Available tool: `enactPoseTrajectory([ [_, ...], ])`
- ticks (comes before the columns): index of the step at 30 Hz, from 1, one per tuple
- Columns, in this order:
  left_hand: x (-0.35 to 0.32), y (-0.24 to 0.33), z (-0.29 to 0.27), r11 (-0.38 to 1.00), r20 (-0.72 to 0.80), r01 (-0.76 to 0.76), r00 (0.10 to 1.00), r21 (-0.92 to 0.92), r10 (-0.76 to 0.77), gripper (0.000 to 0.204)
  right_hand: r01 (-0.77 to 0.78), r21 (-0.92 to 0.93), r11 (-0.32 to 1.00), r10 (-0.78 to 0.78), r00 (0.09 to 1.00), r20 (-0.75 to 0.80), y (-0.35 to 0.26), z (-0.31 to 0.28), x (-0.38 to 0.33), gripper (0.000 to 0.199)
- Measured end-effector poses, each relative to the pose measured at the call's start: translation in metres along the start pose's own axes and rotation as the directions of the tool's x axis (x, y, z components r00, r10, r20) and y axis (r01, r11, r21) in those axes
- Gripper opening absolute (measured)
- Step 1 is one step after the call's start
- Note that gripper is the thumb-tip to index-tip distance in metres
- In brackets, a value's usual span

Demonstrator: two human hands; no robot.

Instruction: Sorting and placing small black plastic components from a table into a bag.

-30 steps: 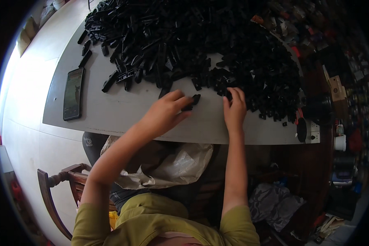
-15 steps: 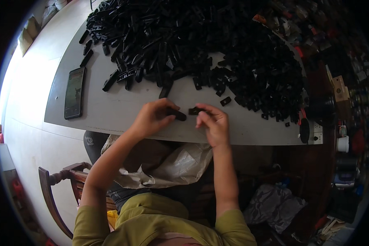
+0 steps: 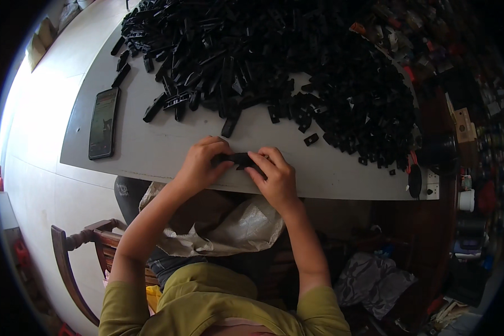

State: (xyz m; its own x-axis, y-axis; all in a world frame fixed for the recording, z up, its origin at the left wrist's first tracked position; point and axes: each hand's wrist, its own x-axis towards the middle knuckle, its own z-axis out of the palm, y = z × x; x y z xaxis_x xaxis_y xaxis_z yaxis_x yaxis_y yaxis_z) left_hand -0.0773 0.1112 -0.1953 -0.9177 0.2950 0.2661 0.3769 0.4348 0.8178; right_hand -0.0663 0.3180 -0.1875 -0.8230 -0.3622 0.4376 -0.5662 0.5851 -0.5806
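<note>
Both hands meet at the near edge of the tabletop (image 3: 151, 151), close to the picture's middle. The left hand (image 3: 199, 165) and the right hand (image 3: 277, 179) share one small black part (image 3: 241, 159), which spans the gap between them just above the tabletop's edge. The left fingers are curled shut over its left end; the right fingers pinch its right end from the side, thumb under. Whether it is one piece or two being pushed together I cannot tell.

The part looks like moulded plastic: light, stiff, with a matt surface that should not slip much. Being narrow, it is best gripped at the ends, as now, leaving the middle free.

From 10 o'clock round to 2 o'clock of the hands a big heap (image 3: 274, 61) of similar black pieces covers the far tabletop. One loose piece (image 3: 311, 139) lies at 1 o'clock, near the right hand. A phone (image 3: 103, 123) lies flat at 9 o'clock, well apart. A pale sack (image 3: 235, 227) hangs at 6 o'clock, under the edge.
</note>
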Motion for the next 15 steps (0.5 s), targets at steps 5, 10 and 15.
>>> enactPoseTrajectory([
  [5,0.002,0.0,0.003,1.0,-0.029,-0.018,0.999,0.01,0.018,0.023,0.15,-0.134,0.979,-0.157,0.987,-0.041,-0.004,0.009,0.0,0.033],
  [10,0.001,0.0,0.003,1.0,-0.036,0.018,0.999,-0.02,-0.019,0.022,0.12,-0.036,0.992,-0.123,0.987,-0.103,0.001,0.008,-0.004,0.026],
  [15,0.003,0.001,0.0,1.0,-0.018,0.004,1.0,-0.012,-0.004,0.021,-0.405,0.548,0.732,0.437,0.896,0.077,0.003,-0.001,-0.005,0.017],
])
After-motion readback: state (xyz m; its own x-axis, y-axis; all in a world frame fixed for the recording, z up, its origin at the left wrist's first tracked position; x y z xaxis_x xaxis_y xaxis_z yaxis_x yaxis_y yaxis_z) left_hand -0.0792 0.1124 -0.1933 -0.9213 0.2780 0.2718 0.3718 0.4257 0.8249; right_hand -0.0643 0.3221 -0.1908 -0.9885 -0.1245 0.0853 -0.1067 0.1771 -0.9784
